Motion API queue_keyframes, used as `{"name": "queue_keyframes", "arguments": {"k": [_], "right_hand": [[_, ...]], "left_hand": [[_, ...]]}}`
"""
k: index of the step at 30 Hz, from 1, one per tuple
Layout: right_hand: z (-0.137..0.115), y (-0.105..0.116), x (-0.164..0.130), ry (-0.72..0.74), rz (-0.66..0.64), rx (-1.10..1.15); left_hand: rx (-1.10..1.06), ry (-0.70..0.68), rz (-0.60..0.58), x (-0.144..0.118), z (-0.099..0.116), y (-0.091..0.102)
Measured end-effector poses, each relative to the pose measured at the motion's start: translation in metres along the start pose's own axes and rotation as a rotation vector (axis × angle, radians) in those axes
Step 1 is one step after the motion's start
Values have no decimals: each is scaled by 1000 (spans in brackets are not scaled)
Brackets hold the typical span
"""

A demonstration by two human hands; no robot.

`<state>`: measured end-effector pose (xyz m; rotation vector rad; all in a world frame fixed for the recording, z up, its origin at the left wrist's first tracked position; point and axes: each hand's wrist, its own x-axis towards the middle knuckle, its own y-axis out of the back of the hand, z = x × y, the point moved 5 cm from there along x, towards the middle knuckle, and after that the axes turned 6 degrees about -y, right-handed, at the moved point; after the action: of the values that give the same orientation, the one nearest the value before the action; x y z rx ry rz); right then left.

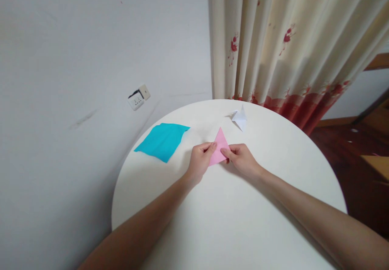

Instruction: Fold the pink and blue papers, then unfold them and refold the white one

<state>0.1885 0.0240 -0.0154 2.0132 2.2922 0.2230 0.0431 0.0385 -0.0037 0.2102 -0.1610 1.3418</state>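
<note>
A pink sheet of paper (219,151), folded into a triangle with one point facing away from me, is held between both hands. My left hand (199,159) pinches its left edge, thumb on top. On the opposite edge, my right hand (241,157) grips the paper with the thumb above and fingers beneath. Beyond the hands stands a small folded white paper figure (240,118), which looks like an origami crane. To the left lies a turquoise cloth or paper sheet (164,141), flat with slightly raised corners.
Everything rests on a round white table (231,221). A white wall (75,59) with a socket (135,101) borders it on the left. Behind hangs a cream curtain (267,39) with red flowers. Dark red floor (343,152) shows at the right.
</note>
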Motion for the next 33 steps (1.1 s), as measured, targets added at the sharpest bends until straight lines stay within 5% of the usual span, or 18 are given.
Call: {"name": "queue_keyframes", "arguments": {"k": [4,13,19,25,30,33], "right_hand": [[1,-1,-1,23,-10,5],[1,3,-2,17,60,-18],[3,0,-3,28,-69,-50],[4,-8,-8,-33,-266,-64],[3,-8,-9,-58,-288,-79],[3,-4,-7,-53,-215,-54]], "left_hand": [[-60,83,-118,-2,-6,-4],[-52,82,6,-2,-10,1],[-109,136,-169,-1,-4,1],[-158,59,5,12,-2,22],[-215,31,213,18,-2,35],[-263,71,127,15,1,28]]}}
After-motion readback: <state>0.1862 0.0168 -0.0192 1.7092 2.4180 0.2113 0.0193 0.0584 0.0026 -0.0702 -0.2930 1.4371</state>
